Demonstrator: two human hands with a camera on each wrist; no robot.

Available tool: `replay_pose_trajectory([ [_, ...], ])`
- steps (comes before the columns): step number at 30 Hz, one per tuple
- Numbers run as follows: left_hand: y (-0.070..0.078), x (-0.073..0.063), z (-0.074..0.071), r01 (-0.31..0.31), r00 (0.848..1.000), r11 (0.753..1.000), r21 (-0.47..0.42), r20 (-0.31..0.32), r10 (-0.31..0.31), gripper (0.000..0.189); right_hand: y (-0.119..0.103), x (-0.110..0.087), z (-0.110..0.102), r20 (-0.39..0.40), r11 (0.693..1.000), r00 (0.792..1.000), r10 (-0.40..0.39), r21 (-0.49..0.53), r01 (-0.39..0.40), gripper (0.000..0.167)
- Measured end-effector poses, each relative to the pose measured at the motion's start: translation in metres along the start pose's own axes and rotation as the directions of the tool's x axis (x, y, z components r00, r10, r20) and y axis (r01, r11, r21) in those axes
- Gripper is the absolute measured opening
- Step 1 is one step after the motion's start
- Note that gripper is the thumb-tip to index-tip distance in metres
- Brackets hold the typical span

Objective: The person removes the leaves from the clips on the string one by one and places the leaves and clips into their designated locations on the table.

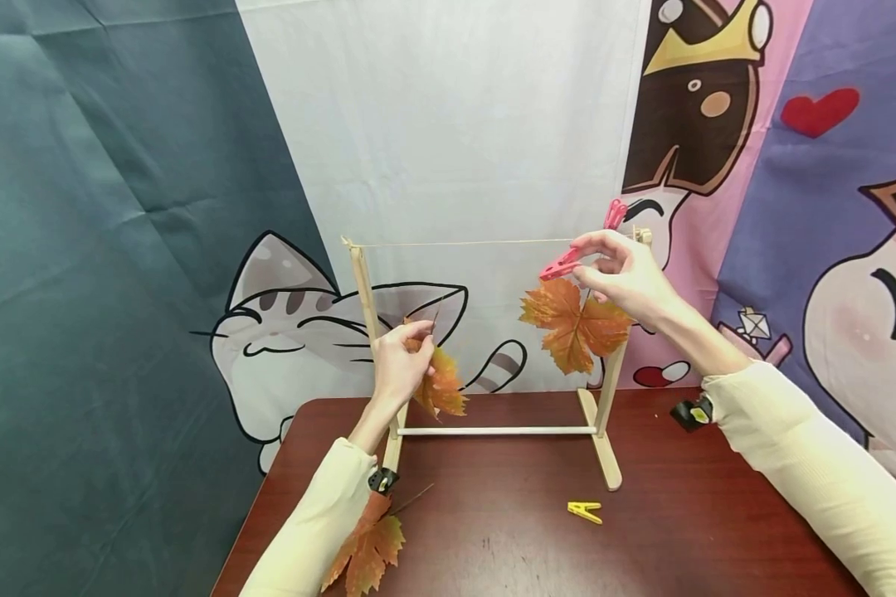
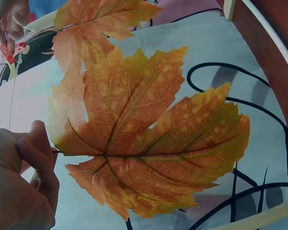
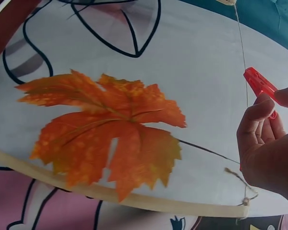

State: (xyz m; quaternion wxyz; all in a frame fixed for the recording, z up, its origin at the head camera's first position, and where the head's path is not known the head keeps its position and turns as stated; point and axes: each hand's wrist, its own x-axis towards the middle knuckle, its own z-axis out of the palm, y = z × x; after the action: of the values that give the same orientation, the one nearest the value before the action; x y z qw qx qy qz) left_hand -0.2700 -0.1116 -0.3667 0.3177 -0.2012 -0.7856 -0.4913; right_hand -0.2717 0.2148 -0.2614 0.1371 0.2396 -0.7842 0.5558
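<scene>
My left hand pinches the stem of an orange-yellow maple leaf, its blade spreading away from the fingertips beside the rack's left post. Over at the right, my right hand holds a pinkish-red clothespin between thumb and fingers, close to the string. A second maple leaf hangs below that hand, its stem running up behind the fingers. Another pinkish-red clothespin stands on the string near its right end, partly hidden by my right hand.
The string spans a wooden rack with a white lower bar, standing on a reddish-brown table. A yellow clothespin lies in front of it. Another maple leaf lies at the left, partly under my left forearm. A cartoon-printed cloth hangs behind.
</scene>
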Motion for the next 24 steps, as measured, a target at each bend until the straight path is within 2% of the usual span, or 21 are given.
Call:
replay_pose_trajectory([
  [4,-0.004,-0.006,-0.005,-0.026,1.000,0.998,0.052,-0.003,0.026,0.022,0.007,-0.009,-0.001,-0.003,1.000,1.000,0.003,0.029,-0.003,0.031],
  [10,-0.006,-0.015,-0.015,-0.032,0.999,0.994,0.102,-0.003,0.033,0.023,0.019,-0.024,-0.001,-0.002,0.998,1.000,0.015,0.059,-0.015,0.029],
  [20,-0.012,-0.033,-0.027,0.028,0.999,0.987,0.158,0.021,-0.032,0.028,0.042,-0.048,0.001,0.000,0.993,0.999,0.036,0.109,-0.036,0.029],
  [24,-0.014,-0.038,-0.032,0.020,0.999,0.981,0.193,0.035,-0.027,0.030,0.053,-0.059,0.002,0.009,0.989,0.999,0.033,0.147,-0.034,0.029],
])
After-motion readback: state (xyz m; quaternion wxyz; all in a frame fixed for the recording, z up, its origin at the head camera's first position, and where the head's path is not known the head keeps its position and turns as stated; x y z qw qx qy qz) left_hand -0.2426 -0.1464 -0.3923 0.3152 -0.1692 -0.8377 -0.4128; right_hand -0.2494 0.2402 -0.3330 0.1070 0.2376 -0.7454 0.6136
